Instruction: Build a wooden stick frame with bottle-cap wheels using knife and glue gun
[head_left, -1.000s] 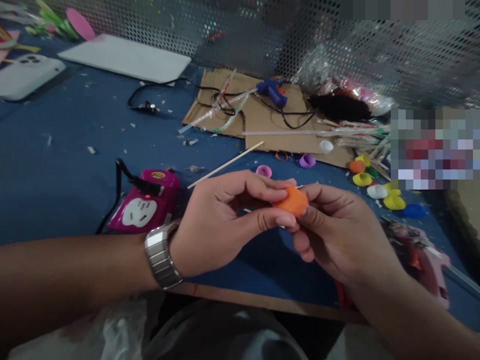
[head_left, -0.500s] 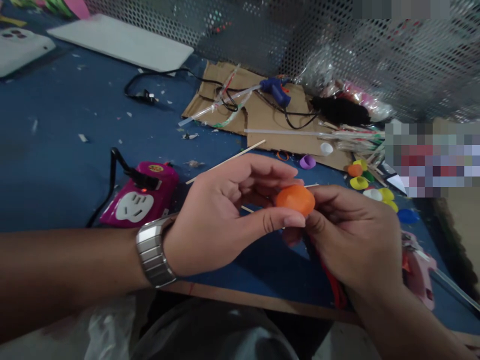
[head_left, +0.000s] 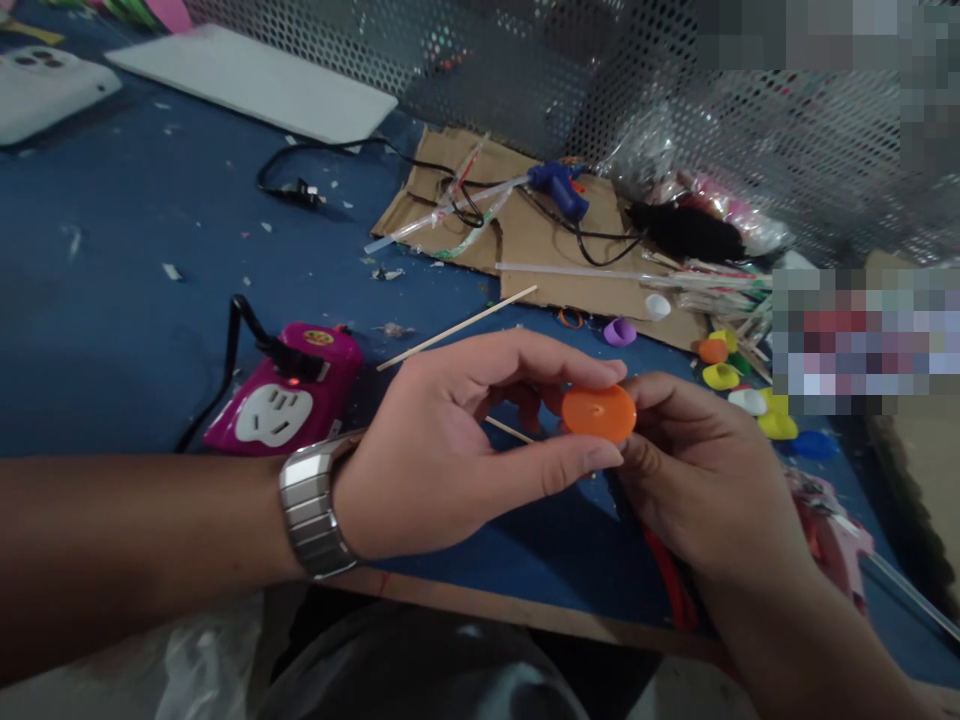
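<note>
Clamped between the thumb and forefinger of the left hand (head_left: 450, 460), at its lower and upper edges, was an orange cap (head_left: 598, 413) — and the right hand (head_left: 705, 475) pinched it too, at the right edge. It was held up over the near part of the blue table (head_left: 150, 340), round face turned to the wearer, probably so that the face lay in plain sight while two grips kept it steady. Its hollow side faced away, so I could not tell what was inside.

Just beyond the hands lay a thin wooden stick (head_left: 457, 327) and a purple cap (head_left: 619, 332), its mouth showing but too dim to read within. Farther back, a blue glue gun (head_left: 561, 190) rested on cardboard (head_left: 577, 295), perhaps to spare the tabletop from drips. To the left, a magenta power strip (head_left: 274, 414) held a black plug (head_left: 300, 365), its red light lit. At the back right, a clear bag (head_left: 742, 212) seemed to contain something pink — blurred past naming
</note>
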